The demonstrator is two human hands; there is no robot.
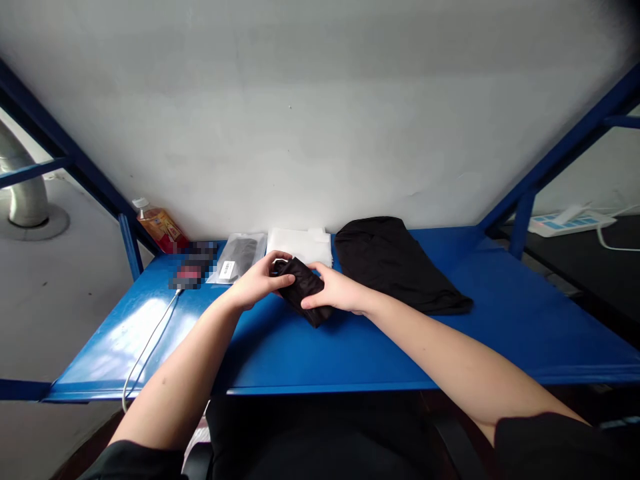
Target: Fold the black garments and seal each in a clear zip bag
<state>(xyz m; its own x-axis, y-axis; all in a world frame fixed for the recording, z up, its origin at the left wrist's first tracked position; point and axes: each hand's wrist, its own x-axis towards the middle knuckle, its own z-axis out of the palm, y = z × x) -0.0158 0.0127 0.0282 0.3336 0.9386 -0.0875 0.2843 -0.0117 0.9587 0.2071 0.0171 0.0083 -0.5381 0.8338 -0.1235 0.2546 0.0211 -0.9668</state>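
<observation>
A small folded bundle of black fabric [304, 291] is held between my two hands, above the middle of the blue table [330, 360]. My left hand [263, 280] grips its upper left end, thumb across the top. Closed round its right side is my right hand [333, 288], with the thumb on the near face. Some fingertips are hidden behind the fabric. A larger black cloth [395, 267] lies flat to the right. Behind my hands are white sheets [300, 245], and left of them a clear packet [239, 257] with dark contents and a white label.
At the back left, a bottle [163, 227] leans by the blue frame. A blurred-out device [193, 267] has a white cable [153, 333] running over the table's front edge. Far right, a power strip [570, 222] lies on a dark surface.
</observation>
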